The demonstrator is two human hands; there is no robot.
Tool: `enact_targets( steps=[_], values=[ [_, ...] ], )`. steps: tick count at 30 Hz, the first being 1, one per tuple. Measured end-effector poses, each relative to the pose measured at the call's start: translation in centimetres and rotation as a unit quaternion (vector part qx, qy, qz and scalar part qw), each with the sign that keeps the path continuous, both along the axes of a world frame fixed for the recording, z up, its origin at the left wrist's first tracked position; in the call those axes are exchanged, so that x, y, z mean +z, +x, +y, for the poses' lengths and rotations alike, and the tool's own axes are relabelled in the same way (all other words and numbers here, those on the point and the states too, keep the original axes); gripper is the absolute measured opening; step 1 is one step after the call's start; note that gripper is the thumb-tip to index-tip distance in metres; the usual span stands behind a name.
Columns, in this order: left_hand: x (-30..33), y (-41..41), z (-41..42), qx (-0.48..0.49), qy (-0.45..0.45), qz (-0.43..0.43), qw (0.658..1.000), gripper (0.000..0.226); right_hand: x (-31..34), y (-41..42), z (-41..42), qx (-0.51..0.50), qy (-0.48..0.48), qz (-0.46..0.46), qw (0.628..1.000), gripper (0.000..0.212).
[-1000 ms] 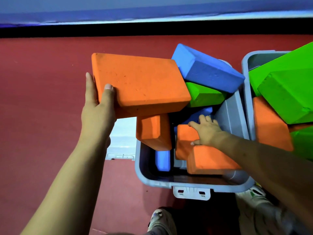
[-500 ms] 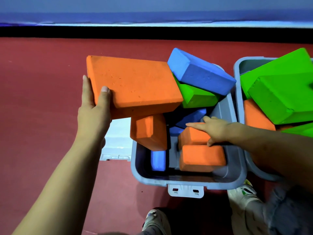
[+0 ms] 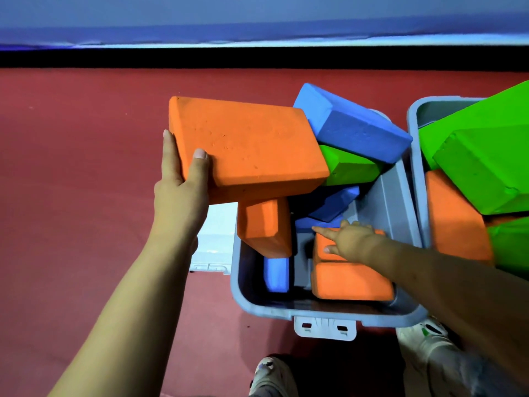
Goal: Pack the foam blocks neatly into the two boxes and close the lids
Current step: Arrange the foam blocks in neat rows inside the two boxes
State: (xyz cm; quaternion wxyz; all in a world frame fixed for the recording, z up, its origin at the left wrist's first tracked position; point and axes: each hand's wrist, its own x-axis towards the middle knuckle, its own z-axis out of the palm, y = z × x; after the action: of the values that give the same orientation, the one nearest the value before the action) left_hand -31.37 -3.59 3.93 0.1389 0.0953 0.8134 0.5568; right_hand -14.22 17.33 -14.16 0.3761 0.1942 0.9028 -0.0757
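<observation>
Orange foam dominates the centre of the frame: a large orange block (image 3: pixel 246 150) is held above the left rim of the near grey box (image 3: pixel 320 310) by the person's left hand (image 3: pixel 183 190), thumb on the top face and fingers curled round the left end. Its long axis runs from upper left toward lower right of the frame, broad face up and slightly tilted.

Inside the box, lower centre-right of the frame, the right hand (image 3: pixel 352 242) rests on a low orange block (image 3: pixel 353 279), index finger extended toward the left, the other fingers loosely curled over the block's top; whether it grips or only presses I cannot tell. That block lies roughly flat, long axis left to right.

Contents are disorderly. A second orange block (image 3: pixel 266 227) stands on end, a blue block (image 3: pixel 276 275) stands upright beside it, and a large blue block (image 3: pixel 355 127) and a green block (image 3: pixel 349 167) lie tilted across the far rim. The second box (image 3: pixel 415 121) at the right edge is likewise overfull with green blocks (image 3: pixel 483 161).

Judgement: the step is settling the lower layer. Recommended practice is to seat the low block flat against a wall, lay the upright pieces down parallel, then lower the held block broad face down. Tilted blocks left above the rim would likely obstruct the lids.
</observation>
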Motion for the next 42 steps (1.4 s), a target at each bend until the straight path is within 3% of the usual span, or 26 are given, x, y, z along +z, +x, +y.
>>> enact_targets(
  steps=[4,10,13,18,20,22,24,26,28,31,35,38,40,42],
  values=[
    [0.0,0.0,0.0,0.001,-0.011,0.006,1.0,0.062,0.2,0.7,0.1,-0.01,-0.027,0.007,1.0,0.077],
    [0.2,-0.3,-0.3,0.017,-0.025,0.018,0.999,0.058,0.1,1.8,-1.1,-0.028,-0.029,0.017,0.999,0.083],
    [0.6,-0.3,-0.3,0.021,-0.016,0.01,1.0,0.058,1.6,1.6,-0.3,-0.102,-0.064,0.068,0.99,0.083],
    [1.3,0.3,-0.3,0.029,0.018,-0.037,0.999,0.06,7.5,0.2,0.7,-0.253,-0.181,0.179,0.933,0.064],
    [1.9,0.9,-0.3,0.039,0.05,-0.077,0.995,0.057,10.6,0.3,1.1,-0.351,-0.255,0.211,0.876,0.052],
    [2.7,1.8,-0.5,0.045,0.083,-0.114,0.989,0.053,14.0,0.8,1.4,-0.5,-0.372,0.225,0.749,0.058],
    [3.6,3.1,-0.7,0.039,0.112,-0.14,0.983,0.049,17.1,1.8,1.5,-0.562,-0.484,0.243,0.625,0.072],
    [4.6,4.7,-0.6,0.026,0.138,-0.161,0.977,0.045,19.8,3.1,1.3,-0.546,-0.546,0.265,0.578,0.078],
    [5.3,6.3,-0.4,0.006,0.157,-0.18,0.971,0.041,21.7,4.5,0.5,-0.524,-0.579,0.283,0.557,0.078],
    [6.0,8.0,-0.7,-0.034,0.181,-0.197,0.963,0.034,23.3,6.6,-0.3,-0.508,-0.59,0.316,0.542,0.08],
    [6.3,8.6,-1.6,-0.108,0.213,-0.198,0.951,0.04,23.5,9.3,-0.4,-0.471,-0.576,0.354,0.566,0.067],
    [6.4,9.1,-1.4,-0.159,0.228,-0.23,0.933,0.04,22.6,11.4,0.3,-0.442,-0.569,0.385,0.577,0.081],
    [5.7,9.0,-1.1,-0.137,0.193,-0.262,0.936,0.033,22.1,12.2,0.7,-0.444,-0.533,0.426,0.581,0.1],
    [4.0,8.3,-0.8,-0.055,0.137,-0.294,0.944,0.038,21.8,12.5,1.0,-0.433,-0.473,0.477,0.601,0.105]
  ],
)
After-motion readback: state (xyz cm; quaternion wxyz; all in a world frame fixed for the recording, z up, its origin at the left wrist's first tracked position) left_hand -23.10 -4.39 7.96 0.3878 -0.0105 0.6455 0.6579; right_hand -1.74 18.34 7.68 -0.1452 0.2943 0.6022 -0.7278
